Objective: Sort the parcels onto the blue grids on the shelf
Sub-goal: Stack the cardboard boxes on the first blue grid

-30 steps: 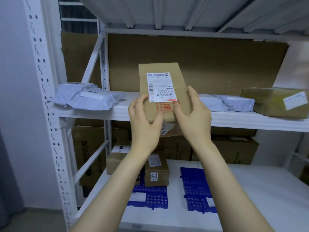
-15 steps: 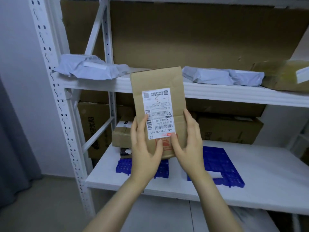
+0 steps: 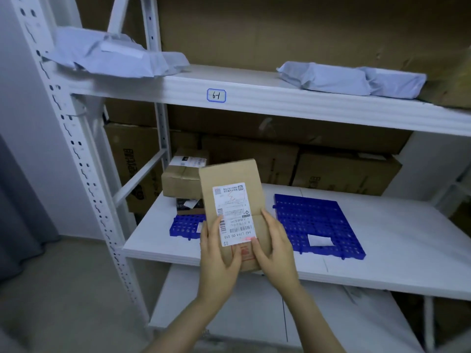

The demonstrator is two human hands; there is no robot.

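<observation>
I hold a flat brown cardboard parcel (image 3: 230, 179) upright with a white shipping label facing me. My left hand (image 3: 218, 253) grips its lower left edge, thumb on the label. My right hand (image 3: 274, 244) grips its lower right edge, thumb near the red stamp. The parcel hangs over the front of the middle shelf (image 3: 397, 253). A blue grid (image 3: 316, 220) with a white slip lies on that shelf to the right of the parcel. Another blue grid (image 3: 184, 224) lies to the left, partly hidden by the parcel, with small boxes (image 3: 178, 182) stacked at its back.
The upper shelf (image 3: 267, 96), tagged "6-1", carries grey poly mailers at left (image 3: 112, 54) and right (image 3: 351, 79). Large cardboard cartons (image 3: 344, 171) line the back of the middle shelf. A white perforated upright (image 3: 76, 154) stands at left. A lower shelf (image 3: 254, 314) sits beneath.
Both hands have brought the parcel down from the upper-shelf level to the middle shelf between the two blue grids. My view has tilted down with it.
</observation>
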